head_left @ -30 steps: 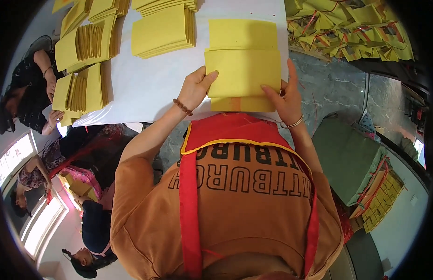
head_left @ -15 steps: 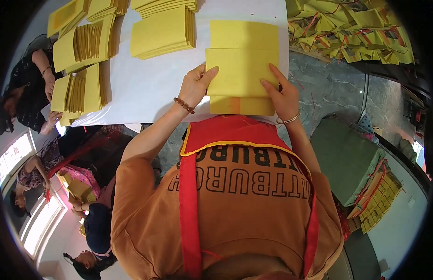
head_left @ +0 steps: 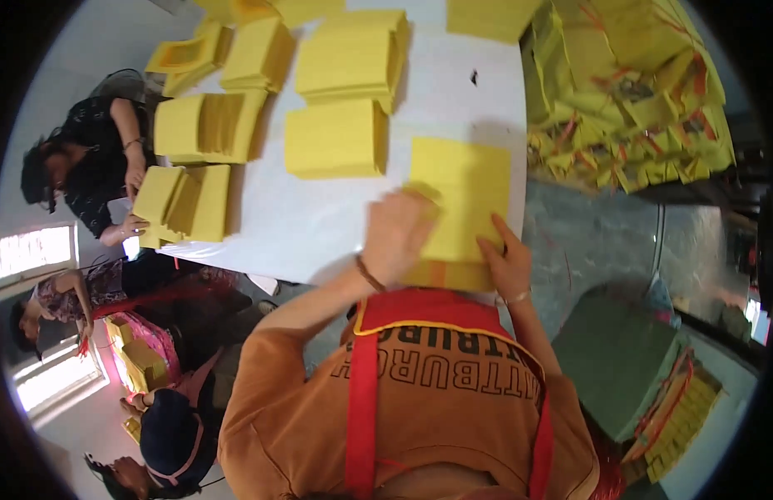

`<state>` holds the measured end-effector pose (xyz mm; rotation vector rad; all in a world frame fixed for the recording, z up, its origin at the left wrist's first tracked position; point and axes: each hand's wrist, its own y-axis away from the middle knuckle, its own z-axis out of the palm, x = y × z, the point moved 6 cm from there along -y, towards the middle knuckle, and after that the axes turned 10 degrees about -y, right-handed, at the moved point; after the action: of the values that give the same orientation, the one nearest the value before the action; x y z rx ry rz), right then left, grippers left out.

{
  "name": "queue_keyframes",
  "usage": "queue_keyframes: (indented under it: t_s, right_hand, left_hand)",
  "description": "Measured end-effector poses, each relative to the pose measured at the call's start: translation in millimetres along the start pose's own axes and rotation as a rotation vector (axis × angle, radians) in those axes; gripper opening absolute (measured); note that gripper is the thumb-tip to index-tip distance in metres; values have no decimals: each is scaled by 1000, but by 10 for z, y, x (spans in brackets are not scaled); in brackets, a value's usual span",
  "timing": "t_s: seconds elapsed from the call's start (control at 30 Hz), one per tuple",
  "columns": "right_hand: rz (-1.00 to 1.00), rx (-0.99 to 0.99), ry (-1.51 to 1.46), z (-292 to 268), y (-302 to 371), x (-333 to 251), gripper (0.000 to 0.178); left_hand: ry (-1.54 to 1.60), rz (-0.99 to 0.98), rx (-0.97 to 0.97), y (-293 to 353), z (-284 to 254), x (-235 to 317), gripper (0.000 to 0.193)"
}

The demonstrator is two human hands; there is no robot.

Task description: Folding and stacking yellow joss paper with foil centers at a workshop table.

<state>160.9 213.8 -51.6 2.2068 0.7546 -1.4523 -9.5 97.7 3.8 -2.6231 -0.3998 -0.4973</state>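
A folded yellow paper sheet point(head_left: 463, 212) lies on the white-covered table in front of me, with a lower yellow flap bearing an orange patch at its near end. My left hand point(head_left: 396, 237) is over the sheet's left edge, smeared by motion, so its fingers cannot be made out. At the right edge my right hand point(head_left: 510, 260) grips the sheet, thumb and forefinger on top and the other fingers mostly hidden. A yellow paper stack point(head_left: 335, 139) sits left of the sheet, a larger stack point(head_left: 350, 57) behind it.
More fanned yellow stacks point(head_left: 210, 127) cover the table's left side, where a person in black point(head_left: 99, 158) works. A heap of yellow papers with red strings point(head_left: 628, 108) rises at the right. A green-covered box point(head_left: 620, 358) stands near my right side; other people sit at the lower left.
The head view has shifted, so the table sits lower in the picture. My left hand has moved from the sheet's left edge inward over it; my right hand stays at the right edge.
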Motion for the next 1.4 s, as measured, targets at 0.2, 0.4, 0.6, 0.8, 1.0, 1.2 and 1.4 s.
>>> queue_keyframes:
  t_s: [0.2, 0.4, 0.6, 0.8, 1.0, 1.2, 1.4]
  right_hand:
    - [61, -35, -94, 5, 86, -85, 45]
    - [-84, -7, 133, -14, 84, -133, 44]
    - [-602, -205, 665, 311, 29, -622, 50]
    - [-470, -359, 535, 427, 28, -312, 60]
    - [-416, -367, 536, 463, 43, -255, 62]
    - [-430, -327, 647, 486, 3, -273, 57]
    - [-454, -313, 732, 529, 5, -298, 53]
  left_hand:
    - [-144, 202, -205, 170, 471, 289, 51]
    - [-110, 182, -275, 182, 492, 240, 54]
    - [-131, 197, -291, 197, 578, 179, 54]
    - [-48, 157, -284, 161, 503, 210, 60]
    - [37, 112, -246, 204, 459, 189, 56]
    - [241, 3, -266, 150, 528, 6, 47]
    - [53, 161, -217, 209, 328, 76, 56]
